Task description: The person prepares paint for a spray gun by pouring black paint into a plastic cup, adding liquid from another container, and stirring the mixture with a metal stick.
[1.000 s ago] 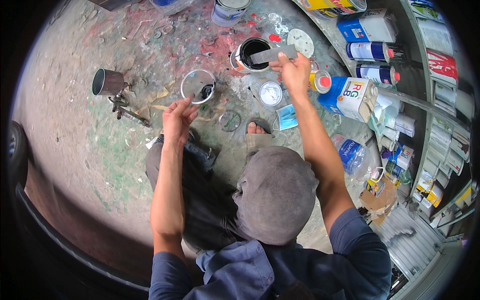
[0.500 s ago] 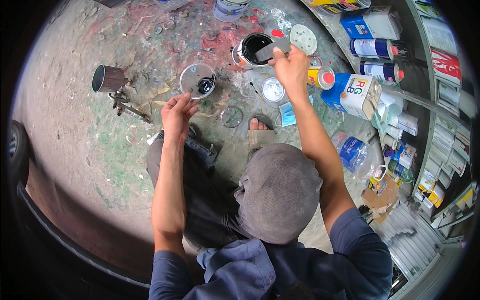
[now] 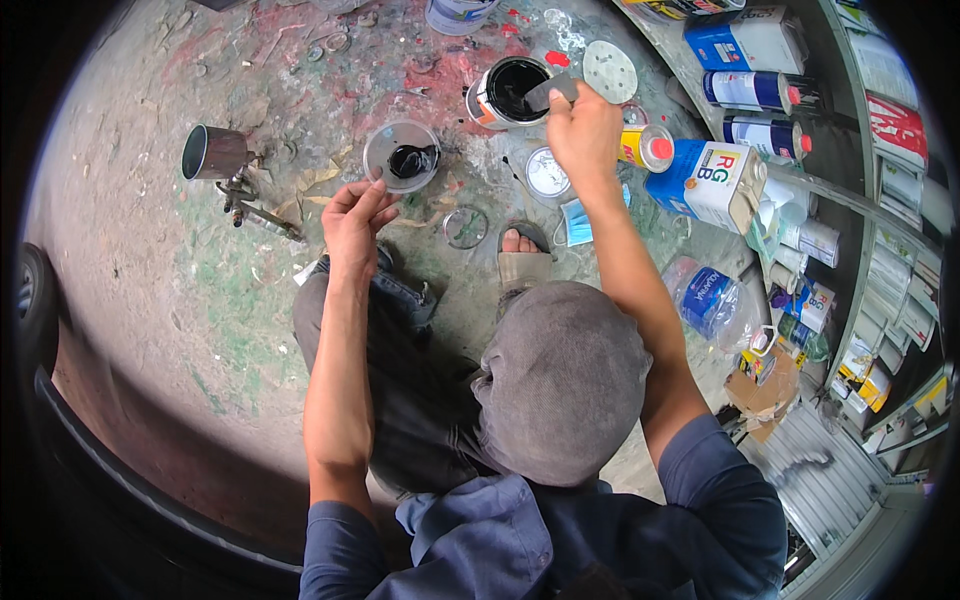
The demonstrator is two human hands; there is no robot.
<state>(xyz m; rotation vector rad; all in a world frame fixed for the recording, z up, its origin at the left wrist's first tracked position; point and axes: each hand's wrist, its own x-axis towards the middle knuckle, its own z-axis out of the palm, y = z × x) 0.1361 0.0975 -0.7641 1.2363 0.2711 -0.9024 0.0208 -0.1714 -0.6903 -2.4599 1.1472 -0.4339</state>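
The left hand (image 3: 352,220) pinches the near edge of a clear plastic cup (image 3: 400,133) between thumb and fingertips; the cup sits just ahead of it, though whether its base rests on the floor I cannot tell. The right hand (image 3: 585,135) grips a flat grey scraper (image 3: 552,92), its free end over the mouth of a paint can (image 3: 484,112) ahead and to the left of that hand. Whether the end touches the black paint inside is unclear.

Over the last second, the scraper has turned from pale and lengthwise to dark and foreshortened, and the black pool (image 3: 412,160) in the cup now shows wider, toward the side away from the left hand. For the work in hand, this suggests more paint has reached the cup, while the can also shows black paint.

Near the right hand, on its right, lies a yellow can with a red cap (image 3: 640,148); well to the left of the left hand is a spray gun (image 3: 262,212).
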